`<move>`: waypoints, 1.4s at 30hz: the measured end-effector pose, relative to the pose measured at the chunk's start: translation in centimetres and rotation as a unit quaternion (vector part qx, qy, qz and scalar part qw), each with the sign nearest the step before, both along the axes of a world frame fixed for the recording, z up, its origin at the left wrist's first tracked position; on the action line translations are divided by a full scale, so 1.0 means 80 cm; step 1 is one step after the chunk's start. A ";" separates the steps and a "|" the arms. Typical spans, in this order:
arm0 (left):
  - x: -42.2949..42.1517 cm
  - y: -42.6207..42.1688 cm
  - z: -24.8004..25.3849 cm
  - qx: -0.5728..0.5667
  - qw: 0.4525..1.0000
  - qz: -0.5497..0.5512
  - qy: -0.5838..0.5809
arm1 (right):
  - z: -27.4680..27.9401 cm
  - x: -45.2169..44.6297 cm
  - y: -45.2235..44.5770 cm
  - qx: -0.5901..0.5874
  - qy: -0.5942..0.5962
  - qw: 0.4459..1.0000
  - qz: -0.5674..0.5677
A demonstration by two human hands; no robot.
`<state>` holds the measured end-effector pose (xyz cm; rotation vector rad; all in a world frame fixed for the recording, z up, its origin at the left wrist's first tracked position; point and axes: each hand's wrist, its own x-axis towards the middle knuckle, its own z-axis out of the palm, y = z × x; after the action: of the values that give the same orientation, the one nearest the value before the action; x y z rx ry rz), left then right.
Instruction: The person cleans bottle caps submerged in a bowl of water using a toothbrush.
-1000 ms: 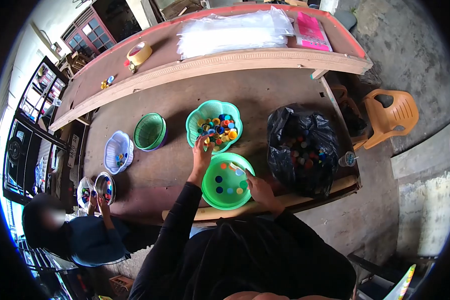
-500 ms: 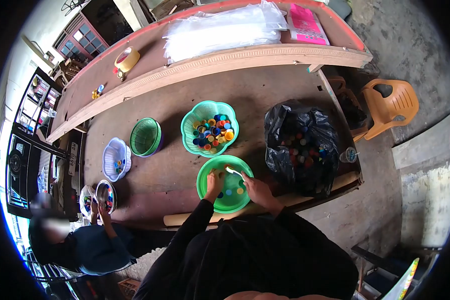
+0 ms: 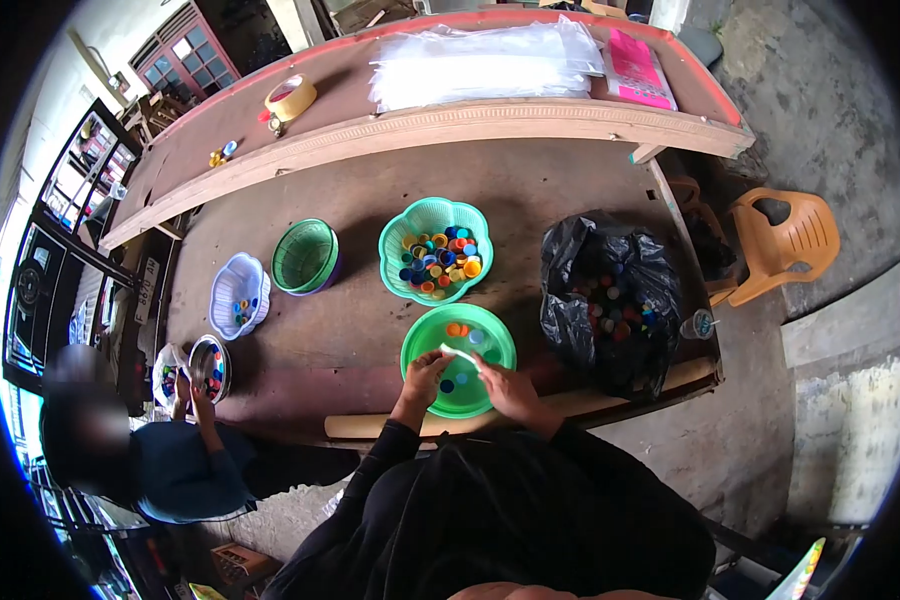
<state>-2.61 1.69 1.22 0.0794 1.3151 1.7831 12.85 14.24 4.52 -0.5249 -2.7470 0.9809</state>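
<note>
My right hand [image 3: 510,390] is closed around the handle of a white toothbrush [image 3: 462,354] over a green basin [image 3: 409,350]. My left hand [image 3: 425,381] is pinched at the brush's head end; whatever sits between its fingers is too small to make out. Inside the basin lie several plastic bottle caps: two orange caps [image 3: 457,329] near the far side, pale blue ones, and a dark blue cap [image 3: 447,386] near my left fingers. Just beyond, a scalloped mint-green basket [image 3: 395,222] holds many caps of mixed colours.
On the right stands a black plastic bag [image 3: 565,260] of caps, beside a clear cup [image 3: 698,324]. Stacked green baskets [image 3: 305,255] and a lavender basket [image 3: 225,290] stand left. A co-worker [image 3: 190,465] handles caps by a metal bowl [image 3: 210,350]. A raised shelf [image 3: 420,122] spans the back.
My left hand has risen from inside the basin to the brush head. The orange caps now show at the basin's far side. The whole view has shifted slightly.
</note>
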 end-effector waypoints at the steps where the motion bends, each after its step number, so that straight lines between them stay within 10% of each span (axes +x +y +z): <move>1: 0.002 -0.004 -0.002 0.017 1.000 0.001 -0.020 | 0.001 0.001 -0.005 0.004 -0.015 0.999 0.040; 42: 0.030 -0.012 -0.003 0.151 0.978 0.074 -0.123 | 0.014 0.001 -0.011 0.024 -0.003 1.000 0.009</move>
<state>-0.17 0.75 0.95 -0.0718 0.8887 2.0358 12.96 13.38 5.66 -0.4968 -2.7787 0.9165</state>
